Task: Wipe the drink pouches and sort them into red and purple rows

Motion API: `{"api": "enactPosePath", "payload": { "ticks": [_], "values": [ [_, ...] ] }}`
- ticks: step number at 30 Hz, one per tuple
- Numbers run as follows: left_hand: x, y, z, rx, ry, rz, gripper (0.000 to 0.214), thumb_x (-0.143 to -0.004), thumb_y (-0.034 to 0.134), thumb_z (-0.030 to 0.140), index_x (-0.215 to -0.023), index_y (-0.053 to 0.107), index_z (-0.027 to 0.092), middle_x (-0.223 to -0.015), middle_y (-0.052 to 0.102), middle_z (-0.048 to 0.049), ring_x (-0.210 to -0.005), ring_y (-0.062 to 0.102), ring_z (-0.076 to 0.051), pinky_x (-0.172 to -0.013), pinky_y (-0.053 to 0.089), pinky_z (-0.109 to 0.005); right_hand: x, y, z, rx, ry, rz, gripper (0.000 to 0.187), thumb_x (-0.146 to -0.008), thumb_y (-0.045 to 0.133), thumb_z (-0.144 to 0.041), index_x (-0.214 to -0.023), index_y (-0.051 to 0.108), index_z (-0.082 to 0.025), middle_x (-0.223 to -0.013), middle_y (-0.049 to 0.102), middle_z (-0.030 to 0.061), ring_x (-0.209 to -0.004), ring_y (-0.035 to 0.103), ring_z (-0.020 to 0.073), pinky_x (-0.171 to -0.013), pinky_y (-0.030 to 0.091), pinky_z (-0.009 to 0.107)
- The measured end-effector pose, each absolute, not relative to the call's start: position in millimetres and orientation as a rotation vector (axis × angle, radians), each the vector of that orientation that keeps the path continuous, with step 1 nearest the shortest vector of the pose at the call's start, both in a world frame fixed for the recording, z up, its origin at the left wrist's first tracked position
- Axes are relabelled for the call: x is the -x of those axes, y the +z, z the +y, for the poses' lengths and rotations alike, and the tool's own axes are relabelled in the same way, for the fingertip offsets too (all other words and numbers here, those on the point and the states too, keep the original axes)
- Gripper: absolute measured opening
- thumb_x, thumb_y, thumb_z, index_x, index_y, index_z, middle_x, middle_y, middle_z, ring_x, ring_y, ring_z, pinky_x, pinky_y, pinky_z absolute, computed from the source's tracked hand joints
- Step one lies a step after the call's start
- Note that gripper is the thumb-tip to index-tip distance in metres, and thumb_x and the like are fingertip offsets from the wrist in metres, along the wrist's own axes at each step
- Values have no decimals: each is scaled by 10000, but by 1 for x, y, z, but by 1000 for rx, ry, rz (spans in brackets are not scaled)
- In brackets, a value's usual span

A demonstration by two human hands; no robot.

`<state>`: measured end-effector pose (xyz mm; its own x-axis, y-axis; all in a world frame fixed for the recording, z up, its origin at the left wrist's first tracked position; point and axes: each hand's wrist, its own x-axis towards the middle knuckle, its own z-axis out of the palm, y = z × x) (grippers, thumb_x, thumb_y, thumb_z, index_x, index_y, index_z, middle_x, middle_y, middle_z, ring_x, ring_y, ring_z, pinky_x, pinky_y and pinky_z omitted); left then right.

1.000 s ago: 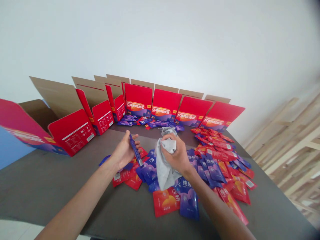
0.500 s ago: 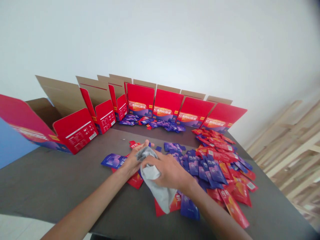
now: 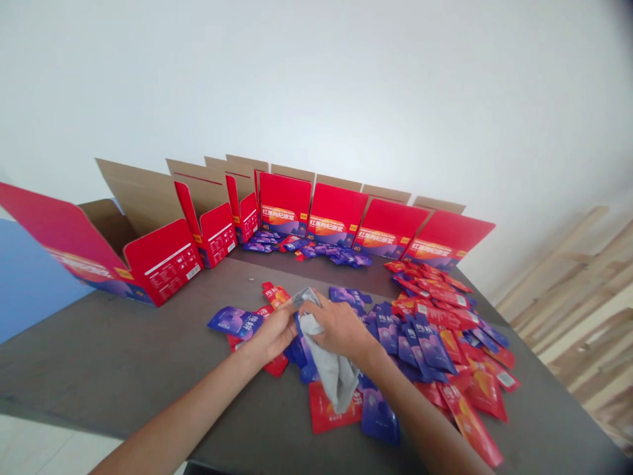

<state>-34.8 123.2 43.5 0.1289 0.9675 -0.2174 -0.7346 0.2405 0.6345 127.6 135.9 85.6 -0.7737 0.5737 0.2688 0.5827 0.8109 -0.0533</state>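
Observation:
My right hand (image 3: pixel 341 326) is closed around a crumpled grey cloth (image 3: pixel 335 376), whose loose end hangs over the pouches. Close beside it, my left hand (image 3: pixel 275 333) has its fingers closed on a purple pouch (image 3: pixel 299 330), largely covered by the cloth and my fingers. The cloth's upper part touches that pouch between both hands. Left of my left hand lies another purple pouch (image 3: pixel 235 322), partly over red pouches. Below the cloth a red pouch (image 3: pixel 329 409) and a purple pouch (image 3: pixel 380 415) lie flat on the table.
Red and purple pouches (image 3: pixel 430 343) form a large heap on the right of the dark table (image 3: pixel 99 359). Small purple pouches (image 3: pixel 336 253) lie before a row of open red cartons (image 3: pixel 333 211). More open cartons (image 3: pixel 163 264) stand at left. Wooden slats (image 3: pixel 568 297) are at right.
The view has shifted slightly, so the table and cartons appear lower and further right. Both hands stay together at the cloth, which has swung and bunched a little; my left fingertips are lower against it.

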Motion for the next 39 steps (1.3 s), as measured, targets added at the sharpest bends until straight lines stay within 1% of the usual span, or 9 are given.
{"api": "enactPosePath", "payload": {
  "ticks": [4, 8, 15, 18, 25, 29, 32, 34, 39],
  "values": [
    [58, 58, 134, -393, 1389, 718, 348, -1036, 548, 173, -1364, 663, 174, -1330, 748, -146, -1096, 776, -233, -936, 634, -340, -122, 77, 129, 710, -2, -2920, 368, -893, 703, -244, -1252, 624, -256, -1224, 695, 73, -990, 697, 237, -699, 488, 277],
    [72, 67, 136, -388, 1449, 737, 445, -1029, 512, 111, -1449, 604, 226, -1414, 708, -114, -1109, 767, -199, -944, 621, -322, -119, 75, 127, 696, -2, -2951, 390, -908, 695, -268, -1287, 602, -260, -1254, 683, 60, -989, 702, 241, -689, 486, 287],
    [44, 55, 121, -406, 1083, 595, 308, -995, 591, 204, -1275, 715, 170, -1207, 790, -148, -1074, 779, -297, -978, 603, -431, -123, 88, 130, 941, -11, -2611, 268, -928, 617, -163, -1178, 637, -257, -1232, 678, 74, -927, 693, 215, -639, 436, 257],
    [46, 56, 121, -426, 1090, 611, 225, -996, 609, 224, -1164, 743, 160, -1104, 810, -138, -990, 794, -277, -936, 617, -405, -126, 95, 131, 986, 71, -2411, 247, -910, 626, -136, -1119, 646, -265, -1168, 686, 55, -876, 689, 196, -627, 425, 245],
    [123, 80, 142, -656, 1270, 1136, 283, -1031, 507, 189, -1222, 715, 178, -1098, 800, -118, -841, 784, -197, -741, 654, -324, -142, 105, 143, 960, 171, -2209, 264, -842, 649, -111, -1048, 640, -277, -1073, 692, 26, -869, 682, 207, -687, 457, 257],
    [169, 71, 153, -769, 1257, 1333, 228, -943, 606, 102, -1129, 727, 155, -1019, 805, -115, -780, 770, -168, -715, 632, -265, -151, 107, 152, 966, 182, -2185, 224, -850, 638, -134, -1028, 636, -270, -1011, 692, 26, -851, 668, 210, -712, 462, 266],
    [194, 54, 159, -923, 1171, 1494, 321, -798, 768, 100, -1107, 726, 174, -1036, 814, -114, -872, 788, -214, -783, 635, -305, -155, 108, 157, 979, 186, -2159, 211, -849, 641, -154, -1027, 640, -268, -988, 689, 27, -836, 660, 210, -712, 451, 268],
    [208, 44, 164, -1072, 1093, 1603, 375, -729, 841, 172, -1089, 738, 195, -1056, 818, -117, -980, 786, -277, -861, 633, -375, -157, 109, 158, 989, 181, -2142, 217, -838, 635, -155, -1025, 640, -267, -977, 687, 26, -832, 654, 211, -712, 442, 270],
    [237, 31, 198, -1546, 877, 1868, 311, -737, 805, 359, -1017, 786, 226, -1181, 798, -116, -1285, 660, -398, -1151, 474, -520, -162, 111, 162, 1010, 201, -2122, 222, -821, 620, -159, -1017, 641, -262, -965, 694, 22, -815, 646, 211, -709, 426, 276]
  ]
}}
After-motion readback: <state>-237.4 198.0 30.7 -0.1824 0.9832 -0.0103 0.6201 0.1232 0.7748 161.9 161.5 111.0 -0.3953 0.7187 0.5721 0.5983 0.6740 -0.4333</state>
